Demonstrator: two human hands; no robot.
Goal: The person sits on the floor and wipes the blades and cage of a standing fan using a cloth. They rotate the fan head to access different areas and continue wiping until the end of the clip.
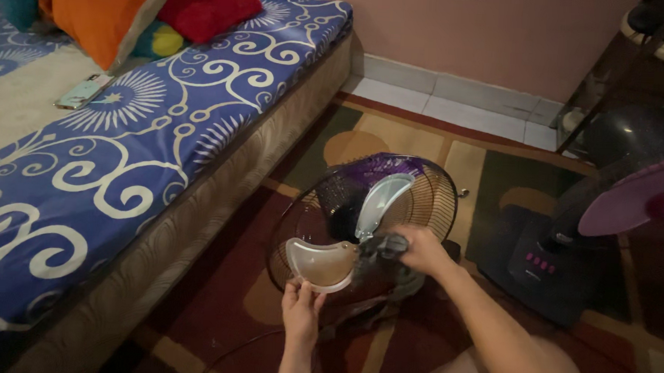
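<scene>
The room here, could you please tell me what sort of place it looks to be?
Probably a bedroom or living room at home: a patterned mattress with pillows lies low on a rug, and a fan is being handled on the floor.
</scene>
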